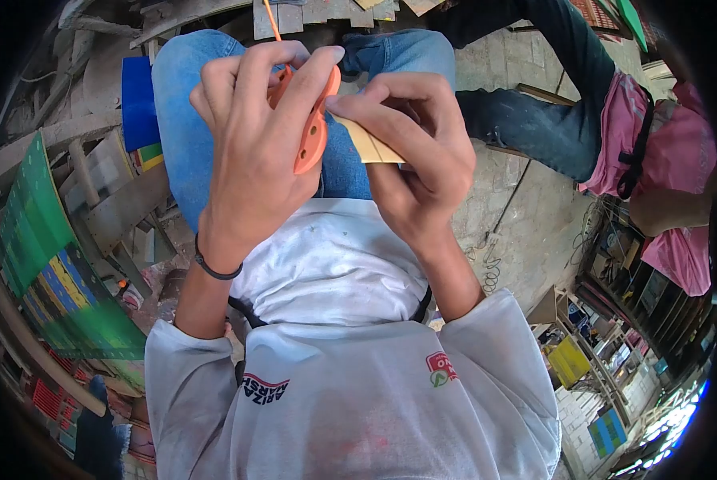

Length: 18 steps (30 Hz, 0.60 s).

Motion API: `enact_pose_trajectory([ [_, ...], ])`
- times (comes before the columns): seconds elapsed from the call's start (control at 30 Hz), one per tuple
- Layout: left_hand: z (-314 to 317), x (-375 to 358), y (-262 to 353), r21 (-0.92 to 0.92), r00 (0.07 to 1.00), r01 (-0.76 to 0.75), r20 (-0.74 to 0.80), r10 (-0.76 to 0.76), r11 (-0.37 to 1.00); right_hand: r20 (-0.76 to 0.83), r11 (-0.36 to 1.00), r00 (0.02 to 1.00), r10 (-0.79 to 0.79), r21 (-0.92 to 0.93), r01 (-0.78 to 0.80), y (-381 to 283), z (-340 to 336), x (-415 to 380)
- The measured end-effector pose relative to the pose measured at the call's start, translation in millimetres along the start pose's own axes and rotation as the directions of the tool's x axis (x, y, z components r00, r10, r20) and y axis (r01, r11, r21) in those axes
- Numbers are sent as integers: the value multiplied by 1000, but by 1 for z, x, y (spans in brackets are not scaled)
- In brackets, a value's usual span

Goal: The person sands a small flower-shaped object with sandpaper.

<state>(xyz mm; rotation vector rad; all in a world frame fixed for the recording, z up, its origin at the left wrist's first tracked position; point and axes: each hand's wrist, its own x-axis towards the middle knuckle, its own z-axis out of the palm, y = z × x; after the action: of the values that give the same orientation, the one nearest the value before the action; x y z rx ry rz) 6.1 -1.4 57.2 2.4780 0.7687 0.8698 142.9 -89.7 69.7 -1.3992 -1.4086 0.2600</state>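
Over my lap, my left hand (pixel 254 152) has its grip clenched on an orange plastic tool (pixel 314 132): light, stiff, best held along its body. My right hand (pixel 414 152) pinches a thin tan strip (pixel 370 146), flimsy and easily bent.

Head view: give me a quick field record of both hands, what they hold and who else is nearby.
left hand: grips orange plastic piece, fingers curled over it
right hand: pinches tan flat piece against the orange one
position: both hands above blue jeans on the lap
wrist: black band on left
nearby: another person in pink shirt, upper right
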Motion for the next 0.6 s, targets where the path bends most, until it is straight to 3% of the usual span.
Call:
enact_pose_trajectory([
  [0.17,0,-2,-1,-30,999,34,3,-34,999,49,996,995,83,29,-85,-3,2,0],
  [0.23,0,-4,1,-23,999,41,8,-41,999,209,876,926,315,312,-369,2,-2,5],
  [0.27,0,-6,4,-34,999,43,4,-43,998,206,877,926,315,311,-367,3,-5,4],
  [0.33,-1,-5,5,-45,999,43,2,-43,998,381,477,788,483,641,-602,3,-11,3],
  [0.4,-2,-5,4,-73,999,33,-33,-35,997,347,453,780,521,661,-598,-2,-13,3],
  [0.47,0,-5,4,-63,999,24,-45,-27,998,50,863,938,342,379,-335,-2,-7,1],
  [0.5,0,-5,4,-54,999,11,-51,-13,999,13,929,974,227,297,-220,0,-3,-1],
  [0.53,-1,-5,5,-54,999,8,-48,-10,999,9,929,974,228,298,-220,0,-2,-2],
  [0.6,-4,-4,6,-87,999,37,-26,-40,996,26,996,999,28,83,-30,0,-3,-4],
])
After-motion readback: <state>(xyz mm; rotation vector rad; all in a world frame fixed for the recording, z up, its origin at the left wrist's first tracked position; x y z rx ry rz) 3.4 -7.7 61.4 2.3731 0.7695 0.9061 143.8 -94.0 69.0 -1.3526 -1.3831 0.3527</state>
